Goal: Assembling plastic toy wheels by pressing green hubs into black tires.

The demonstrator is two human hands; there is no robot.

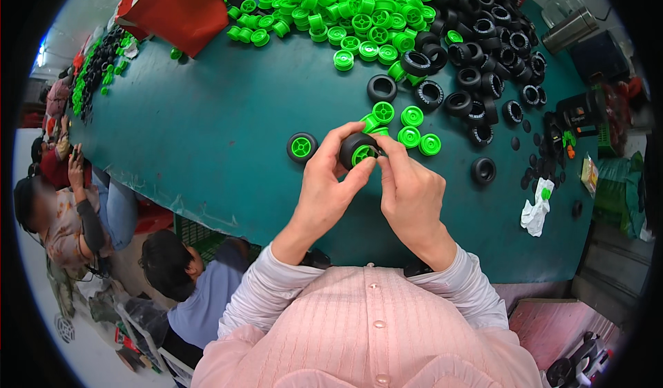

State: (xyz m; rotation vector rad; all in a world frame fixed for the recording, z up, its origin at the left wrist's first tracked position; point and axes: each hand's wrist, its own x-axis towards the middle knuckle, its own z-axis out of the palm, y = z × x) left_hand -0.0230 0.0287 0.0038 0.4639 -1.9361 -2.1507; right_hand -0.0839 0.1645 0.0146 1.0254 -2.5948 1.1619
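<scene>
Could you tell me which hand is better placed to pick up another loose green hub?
Probably the right hand: the loose green hubs lie just beyond its fingertips, while the left hand grips the tyre.

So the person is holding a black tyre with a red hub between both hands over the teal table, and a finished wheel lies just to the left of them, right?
Not quite: the hub is green, not red. The head view shows the left hand and right hand together holding a black tyre with a green hub over the teal table, and the finished wheel does lie just to their left.
</scene>
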